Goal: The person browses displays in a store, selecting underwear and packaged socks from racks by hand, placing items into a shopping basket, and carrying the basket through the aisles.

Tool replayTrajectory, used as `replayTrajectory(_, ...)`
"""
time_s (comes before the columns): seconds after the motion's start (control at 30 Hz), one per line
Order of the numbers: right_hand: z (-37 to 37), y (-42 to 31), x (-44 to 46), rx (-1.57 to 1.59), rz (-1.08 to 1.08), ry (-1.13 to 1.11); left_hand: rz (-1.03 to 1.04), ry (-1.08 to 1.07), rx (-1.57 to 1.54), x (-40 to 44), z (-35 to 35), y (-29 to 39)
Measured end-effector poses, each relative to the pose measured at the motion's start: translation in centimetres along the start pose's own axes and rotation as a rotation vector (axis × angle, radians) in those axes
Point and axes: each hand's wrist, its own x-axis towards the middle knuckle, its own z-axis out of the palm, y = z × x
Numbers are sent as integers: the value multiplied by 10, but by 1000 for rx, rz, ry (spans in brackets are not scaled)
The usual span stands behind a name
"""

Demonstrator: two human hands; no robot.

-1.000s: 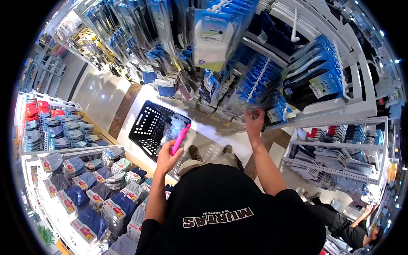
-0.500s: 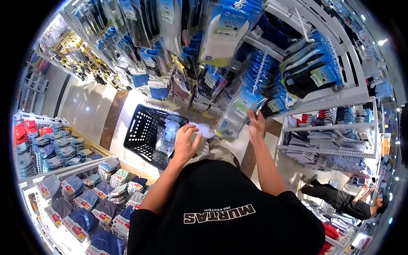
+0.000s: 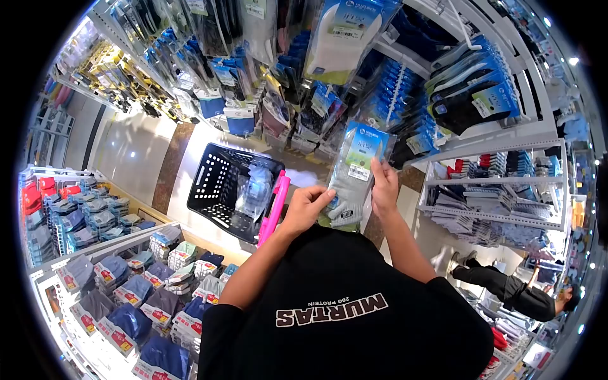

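A clear pack of grey socks point(image 3: 349, 183) with a blue and green header card and a white barcode label is held in front of my chest. My right hand point(image 3: 384, 189) grips its right edge, thumb over the front. At the lower left edge, my left hand point(image 3: 306, 210) pinches the pack between thumb and fingers. Left of my hands, a black shopping basket point(image 3: 221, 149) stands on the floor, its pink handle point(image 3: 275, 206) leaning up beside my left wrist. Inside the basket lies a clear plastic pack with pale blue contents point(image 3: 256, 190).
Hanging packs of socks point(image 3: 345, 38) fill the rack ahead, with blue-carded packs point(image 3: 396, 88) on hooks at right. Folded goods point(image 3: 130, 291) lie in the lower-left display. White shelves point(image 3: 494, 202) stand at right. Another person point(image 3: 519, 291) is at the far right.
My right hand has drawn the sock pack closer and turned it more upright. My left hand has moved right from beside the basket and taken hold of the pack. The pink handle is now exposed.
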Motion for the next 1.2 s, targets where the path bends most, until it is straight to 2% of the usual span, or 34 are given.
replayTrajectory(0.07, -21, 17, 9, -13, -15, -92, -19, 7, 54, -2, -3, 9)
replayTrajectory(0.17, -21, 20, 8, 32, 89, 2, 28, 87, 301, -8, 3, 28)
replayTrajectory(0.27, 24, -16, -11, 186, 197, 209, 369, 27, 472, -15, 17, 40)
replayTrajectory(0.3, 19, 1, -3, 214, 230, 267, 419, -71, 399, -16, 24, 49)
replayTrajectory(0.37, -37, 32, -1, 541, 344, -402, 547, -213, 276, -15, 40, 56)
replayTrajectory(0.4, -29, 35, 0, 837, 402, -575, 395, -307, 267, -17, 41, 61)
replayTrajectory(0.43, -28, 33, -4, 986, 422, -658, 365, -275, 313, -17, 40, 59)
replayTrajectory(0.5, -28, 24, -7, 1042, 403, -695, 298, -218, 408, -16, 33, 45)
replayTrajectory(0.63, -54, 37, -1, 982, 301, -638, 279, 50, 533, -11, -8, 35)
replayTrajectory(0.67, -81, 57, 11, 831, 236, -595, 373, 128, 642, -8, -23, 30)
replayTrajectory(0.7, -95, 48, 15, 611, 257, -438, 469, 210, 749, -5, -39, 23)
replayTrajectory(0.77, -47, -11, 12, 290, 286, 278, 488, 370, 827, 0, -62, 18)
replayTrajectory(0.87, -89, 9, 32, 106, 14, 292, 466, 501, 825, 4, -79, 0)
replayTrajectory(0.9, -102, 14, 37, -70, -58, 248, 475, 535, 846, 3, -81, -9)
replayTrajectory(0.97, -115, 18, 45, -409, -173, 178, 351, 518, 850, 2, -82, -33)
replayTrajectory(1.0, -113, 14, 47, -574, -224, 162, 187, 488, 627, 2, -80, -37)
replayTrajectory(1.07, -105, 9, 54, -893, -277, 179, 56, 478, 649, 0, -81, -40)
replayTrajectory(1.1, -101, 7, 60, -881, -314, 183, -11, 477, 659, -2, -78, -33)
replayTrajectory(1.13, -96, 5, 67, -868, -353, 183, 153, 510, 730, -1, -80, -42)
replayTrajectory(1.2, -88, 5, 76, -820, -359, 179, 63, 490, 685, -2, -83, -44)
